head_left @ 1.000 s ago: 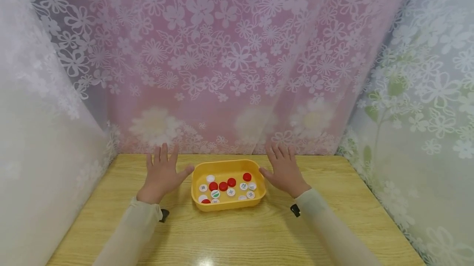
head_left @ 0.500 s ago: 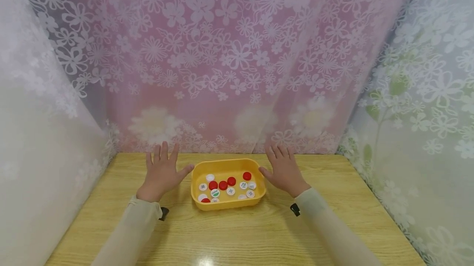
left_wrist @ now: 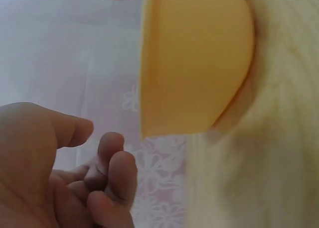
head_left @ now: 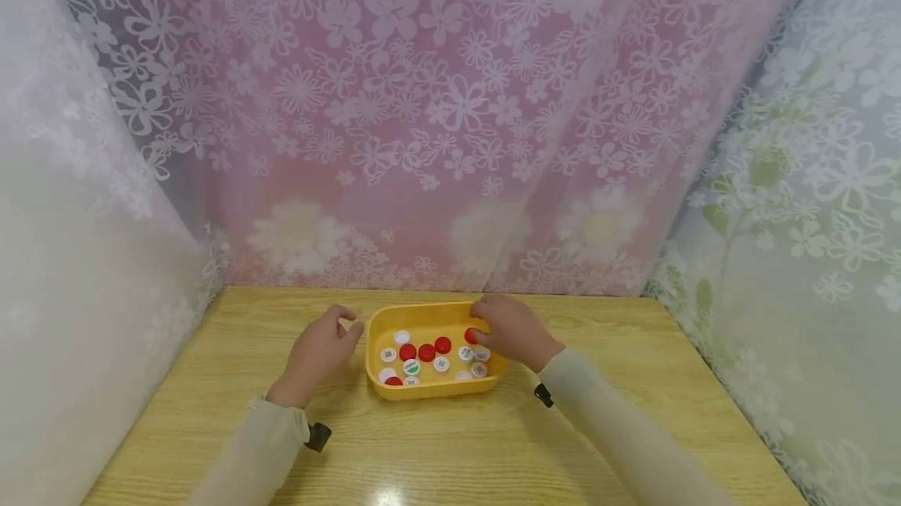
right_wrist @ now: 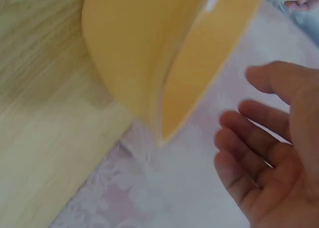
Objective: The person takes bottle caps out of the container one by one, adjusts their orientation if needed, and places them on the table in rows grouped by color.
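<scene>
A yellow plastic basket sits on the table with several red bottle caps and white printed bottle caps lying inside. My left hand hovers just left of the basket, fingers loosely bent and holding nothing; in the left wrist view its thumb and fingertips are apart, beside the basket's wall. My right hand reaches over the basket's right rim, thumb and fingers apart above a partly hidden red cap. Nothing is between the fingers of the right hand in the right wrist view.
The wooden table extends to both sides and in front of the basket. A pink floral curtain hangs along its back edge. Pale flowered curtains stand on the left and right.
Both hands were spread with straight fingers at the basket's sides. The right hand has moved left over the rim, the left hand's fingers have bent. The caps look unmoved.
</scene>
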### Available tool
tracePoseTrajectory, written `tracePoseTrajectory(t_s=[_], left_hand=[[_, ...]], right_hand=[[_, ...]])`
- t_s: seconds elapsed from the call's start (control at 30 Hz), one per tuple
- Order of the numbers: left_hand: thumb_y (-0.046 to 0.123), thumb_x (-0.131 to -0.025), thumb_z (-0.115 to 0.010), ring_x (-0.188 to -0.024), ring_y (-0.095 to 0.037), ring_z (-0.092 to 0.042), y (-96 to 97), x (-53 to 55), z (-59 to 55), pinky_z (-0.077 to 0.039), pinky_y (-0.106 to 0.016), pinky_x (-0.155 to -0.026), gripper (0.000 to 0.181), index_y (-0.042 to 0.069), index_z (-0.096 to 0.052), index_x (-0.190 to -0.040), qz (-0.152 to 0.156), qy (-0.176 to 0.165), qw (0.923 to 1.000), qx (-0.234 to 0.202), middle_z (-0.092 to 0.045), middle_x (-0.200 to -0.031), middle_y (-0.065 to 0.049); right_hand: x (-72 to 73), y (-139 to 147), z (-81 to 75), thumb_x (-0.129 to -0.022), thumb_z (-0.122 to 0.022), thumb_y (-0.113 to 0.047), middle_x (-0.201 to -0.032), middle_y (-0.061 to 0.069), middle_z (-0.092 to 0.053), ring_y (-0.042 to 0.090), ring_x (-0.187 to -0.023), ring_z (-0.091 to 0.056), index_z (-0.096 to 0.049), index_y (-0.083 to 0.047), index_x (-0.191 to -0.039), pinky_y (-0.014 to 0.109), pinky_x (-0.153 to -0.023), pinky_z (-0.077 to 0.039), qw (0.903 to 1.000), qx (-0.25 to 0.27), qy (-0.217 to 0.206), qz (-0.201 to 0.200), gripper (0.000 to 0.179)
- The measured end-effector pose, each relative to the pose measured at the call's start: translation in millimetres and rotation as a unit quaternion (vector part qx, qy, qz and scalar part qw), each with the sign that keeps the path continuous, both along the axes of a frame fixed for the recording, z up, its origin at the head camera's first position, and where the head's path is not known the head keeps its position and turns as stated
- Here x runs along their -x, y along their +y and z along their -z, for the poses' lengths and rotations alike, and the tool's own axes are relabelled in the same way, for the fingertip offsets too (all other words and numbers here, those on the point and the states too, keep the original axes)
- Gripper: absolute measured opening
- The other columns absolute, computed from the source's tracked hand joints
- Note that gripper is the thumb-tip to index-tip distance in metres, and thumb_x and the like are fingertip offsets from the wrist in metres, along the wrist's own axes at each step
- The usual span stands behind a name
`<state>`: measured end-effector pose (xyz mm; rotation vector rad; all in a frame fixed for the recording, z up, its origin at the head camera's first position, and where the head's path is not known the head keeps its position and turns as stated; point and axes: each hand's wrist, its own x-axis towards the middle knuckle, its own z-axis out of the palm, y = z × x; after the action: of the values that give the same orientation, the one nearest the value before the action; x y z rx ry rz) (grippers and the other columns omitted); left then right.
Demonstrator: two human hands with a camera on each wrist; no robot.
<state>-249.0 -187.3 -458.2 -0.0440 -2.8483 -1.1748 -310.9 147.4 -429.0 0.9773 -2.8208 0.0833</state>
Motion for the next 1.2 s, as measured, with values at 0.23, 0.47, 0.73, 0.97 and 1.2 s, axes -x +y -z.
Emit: tracePoseTrajectory(t_s=[0.23,0.47,0.73,0.97,1.2], left_hand=[[0.038,-0.106,-0.054,-0.057,-0.017,-0.044,12.8,-14.9,24.3,-0.035,-0.031,-0.055,0.044,0.013,-0.057,-0.071,0.002,-0.052,0.9986,0.002,-0.050,-0.065,-0.002],[0.030,-0.107,-0.050,-0.053,-0.017,-0.045,25.8,-23.4,27.5,-0.036,-0.031,-0.053,0.044,0.014,-0.055,-0.066,0.010,-0.056,0.9983,0.011,-0.049,-0.061,-0.001],[0.027,-0.109,-0.048,-0.054,-0.017,-0.044,27.0,-20.9,27.6,-0.036,-0.031,-0.054,0.044,0.014,-0.055,-0.068,0.023,-0.052,0.9982,0.018,-0.048,-0.062,-0.001],[0.027,-0.110,-0.046,-0.055,-0.017,-0.045,25.0,-19.0,25.3,-0.037,-0.032,-0.056,0.043,0.006,-0.063,-0.076,0.041,-0.068,0.9966,-0.019,-0.051,-0.063,-0.002],[0.026,-0.111,-0.045,-0.053,-0.016,-0.045,22.6,-19.3,27.5,-0.038,-0.031,-0.055,0.044,0.005,-0.063,-0.078,0.046,-0.083,0.9940,-0.054,-0.053,-0.061,-0.001]], right_hand=[[3.0,-26.5,13.9,-0.092,-0.079,-0.034,-0.088,-0.003,-0.064,0.015,-0.073,-0.052,-0.073,-0.015,-0.103,0.033,-0.081,-0.053,0.9875,-0.145,-0.061,-0.012,0.023],[6.3,-31.7,22.9,-0.092,-0.079,-0.026,-0.083,-0.002,-0.063,0.016,-0.070,-0.051,-0.075,-0.017,-0.096,0.031,-0.075,-0.052,0.9781,-0.201,-0.043,-0.033,0.011],[10.7,-35.9,31.6,-0.090,-0.081,-0.025,-0.082,-0.004,-0.066,0.014,-0.071,-0.051,-0.077,-0.018,-0.096,0.028,-0.079,-0.051,0.9724,-0.225,-0.033,-0.053,0.010],[9.6,-36.1,34.8,-0.090,-0.080,-0.014,-0.081,-0.002,-0.063,0.013,-0.070,-0.051,-0.078,-0.015,-0.089,0.027,-0.077,-0.052,0.9802,-0.180,-0.047,-0.067,0.003],[12.3,-37.7,47.1,-0.092,-0.078,-0.016,-0.081,-0.003,-0.059,0.011,-0.069,-0.048,-0.075,-0.015,-0.083,0.024,-0.074,-0.051,0.9776,-0.194,-0.018,-0.080,0.009]])
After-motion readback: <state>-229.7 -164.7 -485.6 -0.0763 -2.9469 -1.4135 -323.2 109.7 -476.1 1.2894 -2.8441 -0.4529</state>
